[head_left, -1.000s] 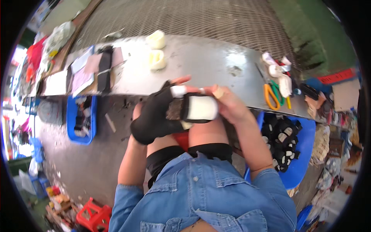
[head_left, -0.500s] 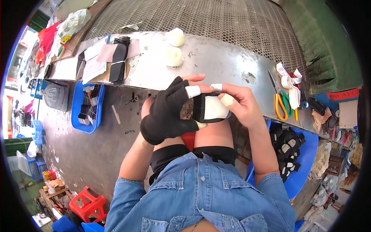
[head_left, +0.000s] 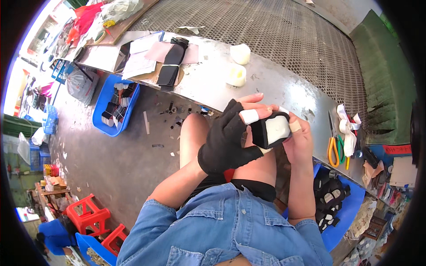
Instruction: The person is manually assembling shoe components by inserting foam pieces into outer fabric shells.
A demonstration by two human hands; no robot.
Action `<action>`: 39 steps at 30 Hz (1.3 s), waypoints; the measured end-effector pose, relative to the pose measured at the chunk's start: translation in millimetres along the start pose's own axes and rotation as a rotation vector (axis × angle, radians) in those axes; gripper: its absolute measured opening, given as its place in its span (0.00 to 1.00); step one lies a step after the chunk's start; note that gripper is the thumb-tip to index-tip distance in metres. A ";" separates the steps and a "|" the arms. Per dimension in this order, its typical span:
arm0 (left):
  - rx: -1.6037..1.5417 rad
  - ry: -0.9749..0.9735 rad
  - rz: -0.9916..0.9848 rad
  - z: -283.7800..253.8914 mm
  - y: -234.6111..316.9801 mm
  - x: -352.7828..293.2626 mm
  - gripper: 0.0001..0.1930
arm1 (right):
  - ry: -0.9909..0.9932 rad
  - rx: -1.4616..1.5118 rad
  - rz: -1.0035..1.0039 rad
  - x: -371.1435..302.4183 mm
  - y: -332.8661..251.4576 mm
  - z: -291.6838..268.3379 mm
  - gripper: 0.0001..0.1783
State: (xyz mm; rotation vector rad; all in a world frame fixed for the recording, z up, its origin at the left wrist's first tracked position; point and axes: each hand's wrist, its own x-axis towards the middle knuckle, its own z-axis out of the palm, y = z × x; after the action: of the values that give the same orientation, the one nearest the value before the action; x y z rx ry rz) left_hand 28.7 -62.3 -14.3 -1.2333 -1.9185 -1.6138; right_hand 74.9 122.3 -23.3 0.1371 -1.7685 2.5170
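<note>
Above my lap, both hands hold a curved black piece with a cream patch (head_left: 278,129), which looks like the toe of a shoe upper. My left hand (head_left: 228,137) wears a black fingerless glove with white tape on a finger. Its fingers and thumb grip the left edge of the piece. My right hand (head_left: 300,138) is bare, with tape on its fingertips, and it pinches the right side of the piece. Some of its fingers are hidden behind the piece. Beyond my hands, two cream-white lumps (head_left: 236,75) sit on the metal bench (head_left: 208,88).
A strapped bundle of black strips (head_left: 172,65) lies on papers at the bench's left. Orange-handled scissors (head_left: 333,150) and white strips (head_left: 349,137) lie on its right. Blue bins hold dark pieces at left (head_left: 96,116) and right (head_left: 353,217). Red stools (head_left: 91,213) stand lower left.
The whole view has turned, so bench and bins appear shifted right. The black piece is tilted differently between my hands, with its cream patch facing up more. Both hands still hold it.
</note>
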 end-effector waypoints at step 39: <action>0.159 -0.044 -0.346 25.0 1.6 -4.9 0.16 | 0.051 -0.569 -0.178 -10.6 -12.9 -1.0 0.19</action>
State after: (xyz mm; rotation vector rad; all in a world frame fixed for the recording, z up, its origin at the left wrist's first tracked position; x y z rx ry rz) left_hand 39.2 -41.2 -24.3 -0.9188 -2.3396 -1.5598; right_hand 86.7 127.6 -12.6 0.1850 -2.2482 1.7976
